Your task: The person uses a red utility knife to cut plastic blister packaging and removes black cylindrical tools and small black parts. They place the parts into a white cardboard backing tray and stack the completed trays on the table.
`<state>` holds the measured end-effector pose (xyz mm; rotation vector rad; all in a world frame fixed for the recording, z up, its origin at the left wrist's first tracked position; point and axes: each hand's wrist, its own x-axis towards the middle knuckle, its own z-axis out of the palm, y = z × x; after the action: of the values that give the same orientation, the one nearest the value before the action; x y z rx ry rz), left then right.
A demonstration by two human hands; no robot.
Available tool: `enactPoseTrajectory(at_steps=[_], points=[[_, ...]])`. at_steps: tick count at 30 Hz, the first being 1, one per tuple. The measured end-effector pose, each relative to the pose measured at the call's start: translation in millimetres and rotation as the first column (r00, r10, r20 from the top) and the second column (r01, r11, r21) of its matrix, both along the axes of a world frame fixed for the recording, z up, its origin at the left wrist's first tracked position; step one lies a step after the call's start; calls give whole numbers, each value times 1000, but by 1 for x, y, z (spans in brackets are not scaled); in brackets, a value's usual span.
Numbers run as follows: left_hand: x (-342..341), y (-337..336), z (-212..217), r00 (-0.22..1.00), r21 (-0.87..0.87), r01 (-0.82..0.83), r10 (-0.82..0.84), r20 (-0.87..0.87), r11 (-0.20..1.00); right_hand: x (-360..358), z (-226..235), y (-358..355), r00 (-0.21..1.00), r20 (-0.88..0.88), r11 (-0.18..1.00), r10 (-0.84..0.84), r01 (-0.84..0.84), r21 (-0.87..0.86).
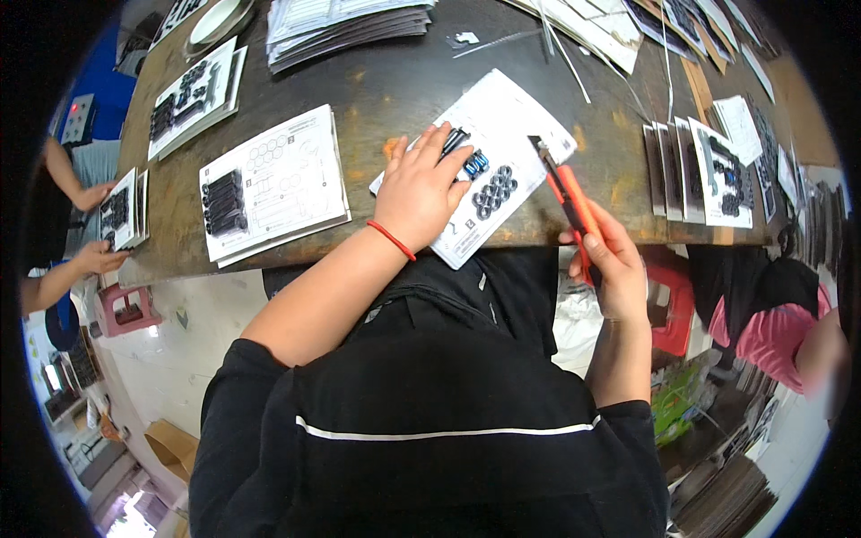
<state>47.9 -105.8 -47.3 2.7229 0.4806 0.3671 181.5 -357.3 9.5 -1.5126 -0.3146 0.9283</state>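
Observation:
On the dark worktable in front of me lies a white printed card (502, 99), set at a slant with its lower corner over the near edge. Small hardware parts are fixed on it: a cluster of black ring-like parts (495, 192) and a few blue and black pieces (475, 163). My left hand (421, 184) lies flat on the card's left side, fingers stretched out, hiding part of it. In my right hand (614, 260) is a red and black utility knife (578, 211), gripped by its handle. Its blade points up and away, near the card's right edge.
Left of me sits a stack of similar cards (305, 197); more cards (202, 90) lie beyond it. Paper sheets (345, 22) are piled at the back. Cards (717, 179) lean at the right. A co-worker's hands (94, 255) hold cards at the far left.

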Motion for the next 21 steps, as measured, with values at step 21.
enactPoseTrajectory(at_steps=[21], points=[[-33, 3, 4, 976, -227, 117, -70, 204, 967, 71, 16, 68, 798, 206, 795, 566, -463, -392]])
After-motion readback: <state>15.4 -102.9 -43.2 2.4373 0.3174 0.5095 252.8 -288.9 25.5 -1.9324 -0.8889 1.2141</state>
